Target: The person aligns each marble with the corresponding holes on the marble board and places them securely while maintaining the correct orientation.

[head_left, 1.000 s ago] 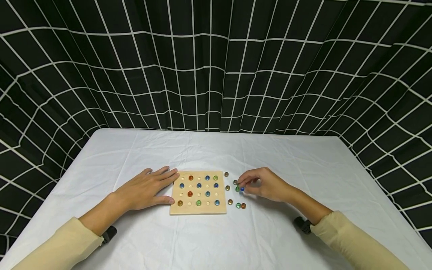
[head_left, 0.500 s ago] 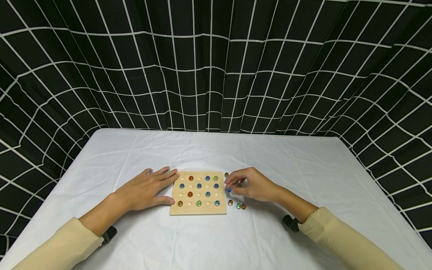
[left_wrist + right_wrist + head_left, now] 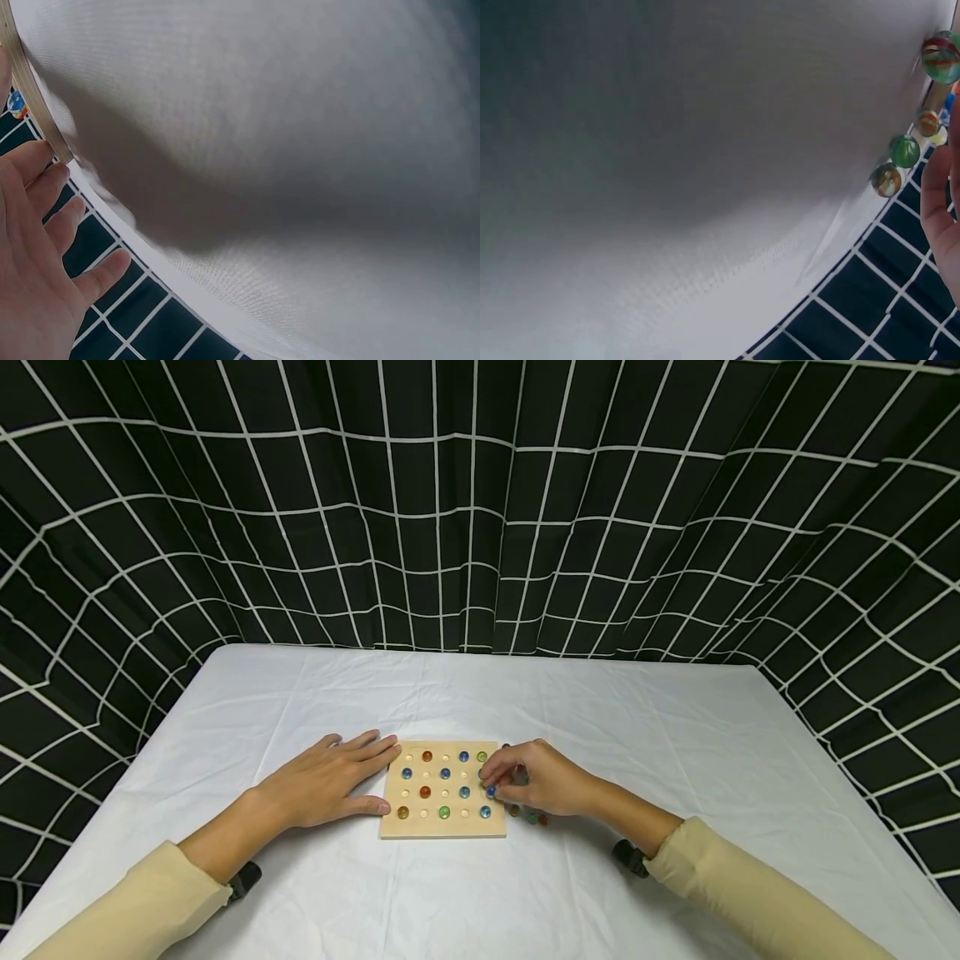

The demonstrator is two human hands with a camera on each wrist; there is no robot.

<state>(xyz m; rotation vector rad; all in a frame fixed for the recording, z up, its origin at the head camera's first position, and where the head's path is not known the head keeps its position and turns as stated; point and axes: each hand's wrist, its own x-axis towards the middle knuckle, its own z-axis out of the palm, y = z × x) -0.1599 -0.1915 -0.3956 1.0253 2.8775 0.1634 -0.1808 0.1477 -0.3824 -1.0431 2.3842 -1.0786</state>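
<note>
A pale wooden board (image 3: pixel 442 832) with rows of shallow hollows lies on the table; red (image 3: pixel 425 792), blue (image 3: pixel 446 773), green (image 3: pixel 444 812) and amber (image 3: pixel 403 812) marbles sit in some of them. Over its right side, my right hand (image 3: pixel 543 781) pinches a dark blue marble (image 3: pixel 491 792) between thumb and fingers, at a hollow in the third row from the back. Whether that marble touches the board, I cannot tell. My left hand (image 3: pixel 333 781) rests flat with spread fingers, its fingertips and thumb at the board's left edge, also in the left wrist view beside the wooden edge (image 3: pixel 34 94).
Loose marbles lie right of the board, partly hidden under my right hand; the right wrist view shows a green marble (image 3: pixel 905 151) and an amber one (image 3: pixel 886 180) among them. A white cloth (image 3: pixel 420 902) covers the table. Behind hangs a black curtain (image 3: pixel 480 543) with white grid lines.
My right hand has picked the blue marble from among the loose ones and carried it left, over the board's right columns. The left hand stays in place.
</note>
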